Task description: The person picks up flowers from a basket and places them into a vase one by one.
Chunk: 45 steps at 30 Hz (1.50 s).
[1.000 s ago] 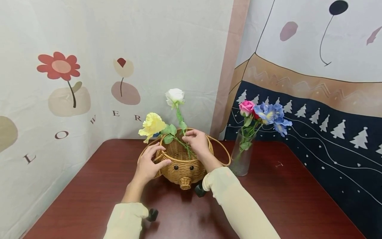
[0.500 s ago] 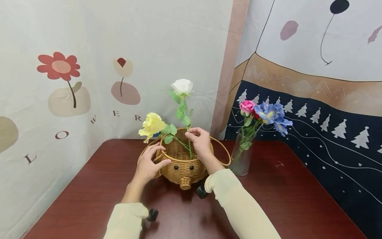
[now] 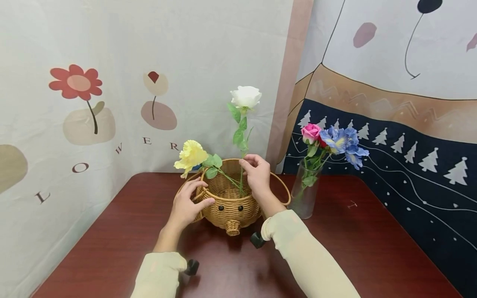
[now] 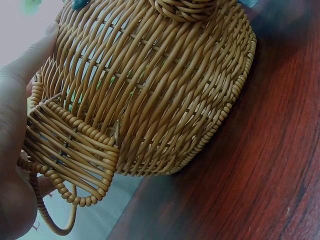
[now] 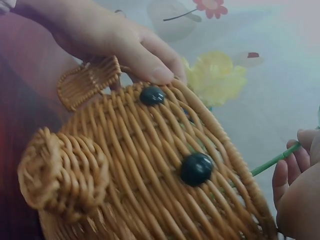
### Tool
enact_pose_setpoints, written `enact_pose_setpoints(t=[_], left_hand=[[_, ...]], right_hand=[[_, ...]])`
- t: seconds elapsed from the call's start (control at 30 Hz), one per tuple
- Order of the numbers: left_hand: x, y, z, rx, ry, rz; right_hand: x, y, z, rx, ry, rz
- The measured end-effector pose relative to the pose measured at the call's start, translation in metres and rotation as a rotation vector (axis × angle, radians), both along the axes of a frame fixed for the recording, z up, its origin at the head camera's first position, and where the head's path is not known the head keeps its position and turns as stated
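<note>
A round wicker basket (image 3: 214,216) with bead eyes and a woven snout stands on the table. My left hand (image 3: 186,203) grips its left rim, thumb at the front; the right wrist view shows that thumb (image 5: 159,74) by one bead eye. With thumb and fingers, my right hand (image 3: 258,176) pinches the green stem (image 5: 272,162) of a white rose (image 3: 246,97). The rose stands nearly upright over the basket, its stem reaching down inside. A yellow flower (image 3: 191,157) leans out over the basket's left rim.
Right of the basket, a clear glass vase (image 3: 304,200) holds a pink rose (image 3: 311,132), blue flowers (image 3: 340,142) and a red bloom partly hidden. Looped handles (image 3: 285,188) stick out at the basket's sides. Printed cloths hang behind the dark red table (image 3: 112,231).
My right hand has moved slightly right with the white rose, which has risen and swung right from a left lean to nearly upright. My left hand stays on the basket.
</note>
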<state>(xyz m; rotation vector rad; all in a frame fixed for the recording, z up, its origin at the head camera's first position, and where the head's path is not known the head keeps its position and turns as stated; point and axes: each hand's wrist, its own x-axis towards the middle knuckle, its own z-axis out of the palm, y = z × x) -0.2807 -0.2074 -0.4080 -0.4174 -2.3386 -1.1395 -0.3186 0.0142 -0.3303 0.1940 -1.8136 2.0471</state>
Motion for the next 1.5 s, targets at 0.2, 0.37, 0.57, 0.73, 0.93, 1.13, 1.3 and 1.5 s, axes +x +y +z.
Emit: enact_pose_setpoints(t=[0.2, 0.37, 0.57, 0.73, 0.93, 1.13, 1.3, 1.5], left_hand=[[0.001, 0.0, 0.001, 0.005, -0.004, 0.0], [0.002, 0.0, 0.002, 0.007, -0.002, 0.0], [0.002, 0.0, 0.002, 0.013, -0.007, 0.0], [0.001, 0.0, 0.002, 0.013, -0.006, 0.0], [0.002, 0.0, 0.002, 0.013, -0.009, 0.003], [0.002, 0.0, 0.001, 0.007, -0.017, 0.006], [0.001, -0.001, 0.001, 0.008, -0.008, 0.005], [0.001, -0.001, 0.001, 0.013, -0.003, 0.006]], right_hand=[[-0.001, 0.014, 0.005, 0.031, -0.004, 0.002], [0.0, 0.022, 0.01, 0.033, 0.004, -0.043], [0.003, 0.031, 0.018, -0.04, 0.017, -0.054], [0.006, 0.038, 0.024, -0.078, 0.055, -0.046], [0.008, 0.047, 0.027, -0.079, 0.125, -0.07], [0.009, 0.058, 0.035, -0.044, 0.216, -0.1], [0.009, 0.069, 0.045, -0.067, 0.289, -0.125], [0.01, 0.082, 0.05, -0.128, 0.305, -0.165]])
